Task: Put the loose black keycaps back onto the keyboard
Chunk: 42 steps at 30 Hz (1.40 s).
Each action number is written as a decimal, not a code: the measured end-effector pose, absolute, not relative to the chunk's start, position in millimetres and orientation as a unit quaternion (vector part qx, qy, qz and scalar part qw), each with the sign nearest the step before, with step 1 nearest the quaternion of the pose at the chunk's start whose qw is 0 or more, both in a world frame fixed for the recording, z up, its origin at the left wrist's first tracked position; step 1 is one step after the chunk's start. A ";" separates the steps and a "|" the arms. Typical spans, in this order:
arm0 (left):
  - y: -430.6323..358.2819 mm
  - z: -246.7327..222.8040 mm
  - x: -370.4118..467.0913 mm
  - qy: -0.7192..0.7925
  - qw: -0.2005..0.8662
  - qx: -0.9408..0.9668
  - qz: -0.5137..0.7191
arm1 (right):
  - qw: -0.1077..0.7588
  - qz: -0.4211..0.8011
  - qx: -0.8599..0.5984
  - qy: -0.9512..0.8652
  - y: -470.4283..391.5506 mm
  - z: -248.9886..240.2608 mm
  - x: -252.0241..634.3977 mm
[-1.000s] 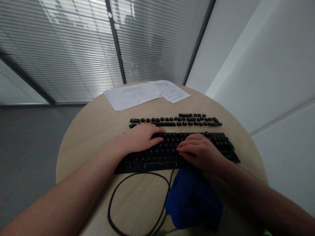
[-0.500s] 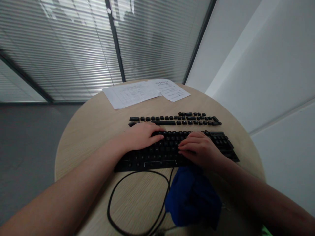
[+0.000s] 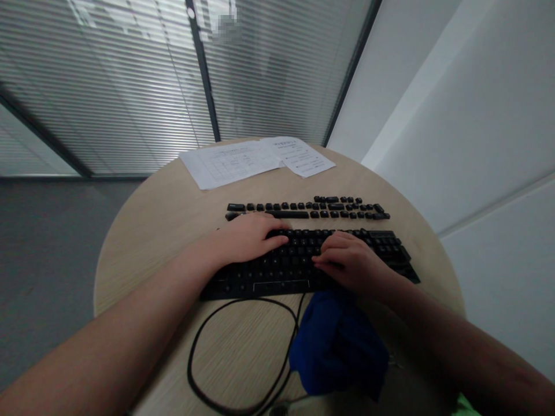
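Note:
A black keyboard (image 3: 281, 274) lies on the round wooden table, and some of its keycaps are off. My left hand (image 3: 249, 237) rests across its upper left part, thumb apart from the fingers, holding nothing visible. Over the middle right of the keys is my right hand (image 3: 347, 257), its thumb and fingers pinched together at the keys; whatever is between the fingertips is too small to make out. Rows of loose black keycaps (image 3: 336, 207) lie behind the keyboard, along with a long spacebar (image 3: 289, 214).
A crumpled blue cloth (image 3: 333, 346) lies in front of the keyboard near my right forearm. Left of it, a black cable (image 3: 191, 352) forms a loop. Printed papers (image 3: 236, 164) lie at the table's (image 3: 130, 248) far edge, before a window with blinds.
The fingers of my right hand have shifted slightly and drawn closer together over the keys. My left hand stays in place.

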<state>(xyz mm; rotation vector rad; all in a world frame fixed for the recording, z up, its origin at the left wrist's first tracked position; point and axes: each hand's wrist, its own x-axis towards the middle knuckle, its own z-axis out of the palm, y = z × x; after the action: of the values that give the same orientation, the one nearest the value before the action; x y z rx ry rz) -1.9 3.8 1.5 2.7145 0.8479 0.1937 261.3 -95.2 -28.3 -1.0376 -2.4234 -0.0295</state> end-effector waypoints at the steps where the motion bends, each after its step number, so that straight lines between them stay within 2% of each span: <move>1: 4.0 1.2 -1.8 0.295 0.146 0.942 0.066 | 0.253 0.004 -0.383 -0.888 -94.9 -29.4 261.5; 7: 5.2 -0.8 -2.2 0.298 0.146 0.941 0.066 | 0.238 0.073 -0.407 -0.879 -95.7 -30.2 261.8; 12: 4.4 1.2 -1.5 0.297 0.142 0.942 0.069 | 0.230 0.046 -0.382 -0.894 -96.1 -27.8 262.0; 16: 3.8 2.9 -1.9 0.300 0.144 0.941 0.065 | 0.291 0.017 -0.376 -0.880 -94.2 -22.8 270.0; 21: -1.4 4.3 0.2 0.292 0.145 0.942 0.079 | 0.380 0.001 -0.489 -0.785 -86.7 -19.8 290.9; 27: -25.5 8.2 10.8 0.188 0.120 0.969 0.105 | 0.412 -0.019 -0.578 -0.704 -71.1 -31.8 310.6; 29: -30.9 7.3 12.7 0.166 0.110 0.975 0.103 | 0.390 -0.039 -0.587 -0.708 -64.5 -31.4 316.1; 34: -31.1 1.4 13.1 0.151 0.093 0.978 0.111 | 0.271 -0.064 -0.612 -0.740 -31.3 -15.0 325.0; 42: -29.0 -4.6 15.7 0.145 0.106 0.975 0.135 | 0.142 0.010 -0.644 -0.752 54.3 5.4 311.8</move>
<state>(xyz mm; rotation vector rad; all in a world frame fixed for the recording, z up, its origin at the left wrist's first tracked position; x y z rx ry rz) 15.7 -29.0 -4.6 2.8711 0.4265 0.3969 311.8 54.3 5.4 -1.8581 -2.1689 0.0281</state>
